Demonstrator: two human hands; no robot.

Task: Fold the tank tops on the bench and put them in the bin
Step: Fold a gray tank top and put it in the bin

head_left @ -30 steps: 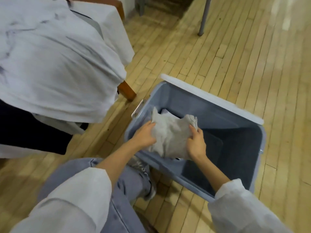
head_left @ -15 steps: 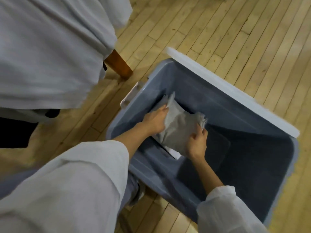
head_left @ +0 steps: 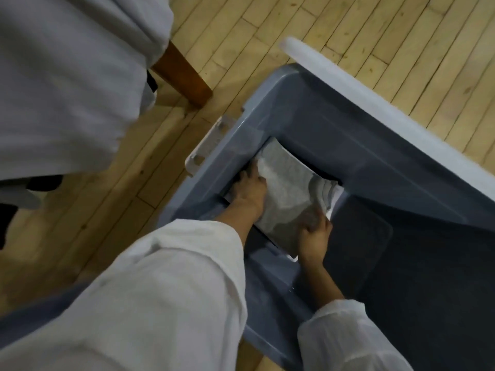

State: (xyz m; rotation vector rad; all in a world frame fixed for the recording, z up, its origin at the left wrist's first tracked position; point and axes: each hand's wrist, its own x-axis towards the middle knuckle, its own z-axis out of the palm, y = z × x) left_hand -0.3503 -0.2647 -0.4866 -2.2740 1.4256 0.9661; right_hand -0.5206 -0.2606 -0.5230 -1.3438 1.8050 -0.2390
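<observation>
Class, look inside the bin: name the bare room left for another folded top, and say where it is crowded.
Free: the bin floor to the right of the top, bordered by the far and near walls. Crowded: the bin's left end, where the left hand and right hand hold the top.

Both arms reach forward and down, forearms bare below the white left sleeve [head_left: 160, 290] and right sleeve [head_left: 345, 336]. The left hand [head_left: 250, 194] lies back-up and holds the left edge of the folded tank top [head_left: 289, 194], fingertips hidden against the cloth. The right hand [head_left: 313, 236], nearer the body, curls its fingers over the garment's near right corner; blur hides finer detail.
</observation>
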